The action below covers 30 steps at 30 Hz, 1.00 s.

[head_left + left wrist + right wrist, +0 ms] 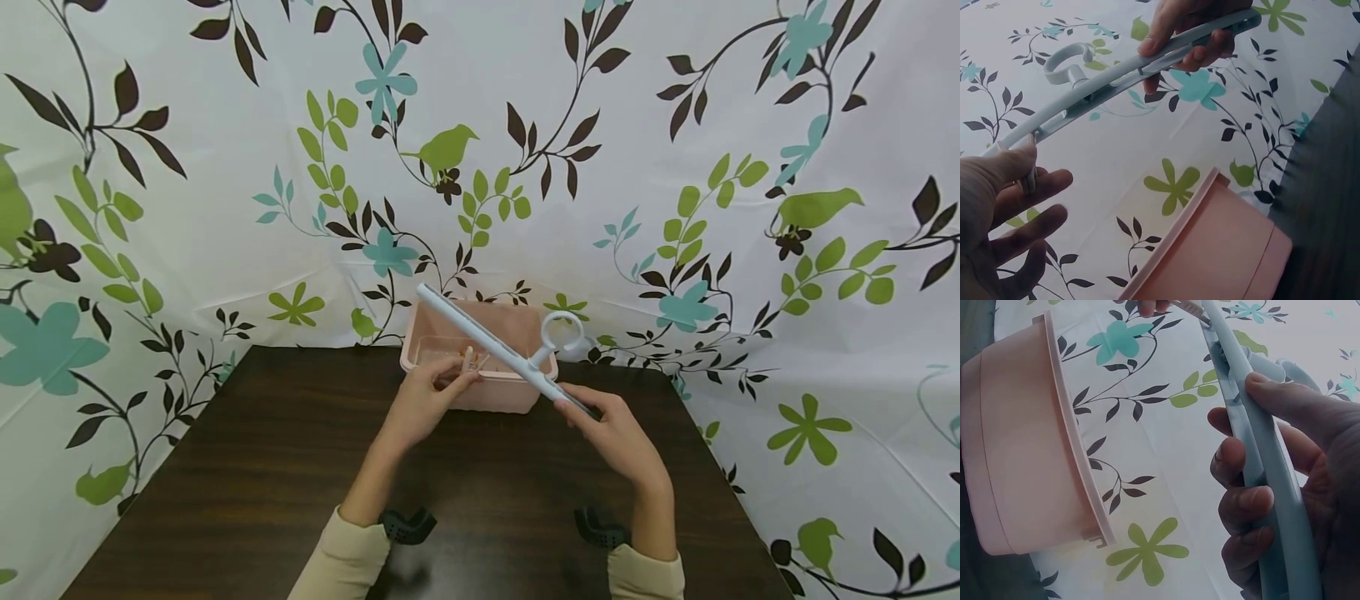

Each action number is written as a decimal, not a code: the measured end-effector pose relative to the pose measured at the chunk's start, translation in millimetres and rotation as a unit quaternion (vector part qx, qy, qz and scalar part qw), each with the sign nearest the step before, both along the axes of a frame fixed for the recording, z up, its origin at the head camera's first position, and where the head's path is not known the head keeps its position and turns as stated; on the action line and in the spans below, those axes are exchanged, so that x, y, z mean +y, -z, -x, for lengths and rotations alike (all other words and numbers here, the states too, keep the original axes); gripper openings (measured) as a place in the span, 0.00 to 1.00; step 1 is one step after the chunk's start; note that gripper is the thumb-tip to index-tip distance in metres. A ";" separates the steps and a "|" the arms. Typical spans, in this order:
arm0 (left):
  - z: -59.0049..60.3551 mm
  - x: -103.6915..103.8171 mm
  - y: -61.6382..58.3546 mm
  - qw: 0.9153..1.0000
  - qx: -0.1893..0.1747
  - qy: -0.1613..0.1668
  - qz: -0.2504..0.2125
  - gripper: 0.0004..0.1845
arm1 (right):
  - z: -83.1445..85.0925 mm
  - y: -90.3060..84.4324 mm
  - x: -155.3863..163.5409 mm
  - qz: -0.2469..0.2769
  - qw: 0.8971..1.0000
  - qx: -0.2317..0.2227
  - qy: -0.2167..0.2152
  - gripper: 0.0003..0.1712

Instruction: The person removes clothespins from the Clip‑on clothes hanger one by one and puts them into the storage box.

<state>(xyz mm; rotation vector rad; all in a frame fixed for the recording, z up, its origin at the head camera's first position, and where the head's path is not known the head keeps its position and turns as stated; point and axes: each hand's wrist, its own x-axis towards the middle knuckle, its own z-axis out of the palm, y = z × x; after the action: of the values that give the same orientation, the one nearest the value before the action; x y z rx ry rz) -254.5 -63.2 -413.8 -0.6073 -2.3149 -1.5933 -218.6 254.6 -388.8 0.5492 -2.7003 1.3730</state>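
A light blue plastic hanger (483, 340) with a slotted straight bar and a round hook slants in the air above the table. My right hand (617, 433) grips its lower right end, thumb on one side and fingers curled round the other. My left hand (427, 398) pinches a small pale pink clothespin (1190, 307) between thumb and forefinger, its tip right at the bar's slotted side. The other left fingers are spread loosely in the left wrist view. Behind and below the hanger stands a pink plastic bin (491, 393), with small things partly visible inside.
The dark wooden table (300, 492) extends toward me on both sides of the bin. A white cloth (247, 208) patterned with leaves, birds and flowers hangs behind and beside it. Black wrist mounts (407, 527) sit at both sleeves.
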 end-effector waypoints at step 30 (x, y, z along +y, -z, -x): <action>-2.1 -9.4 1.2 0.933 0.247 -0.169 0.198 0.17 | 4.5 2.2 4.2 -0.034 0.999 -0.033 -0.015 0.25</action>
<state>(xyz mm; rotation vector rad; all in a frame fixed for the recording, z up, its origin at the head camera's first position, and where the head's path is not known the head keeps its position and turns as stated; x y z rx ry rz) -252.4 -72.6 -415.1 -0.5701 -2.1934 -0.7193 -223.1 258.8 -391.0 0.5620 -2.8120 1.3339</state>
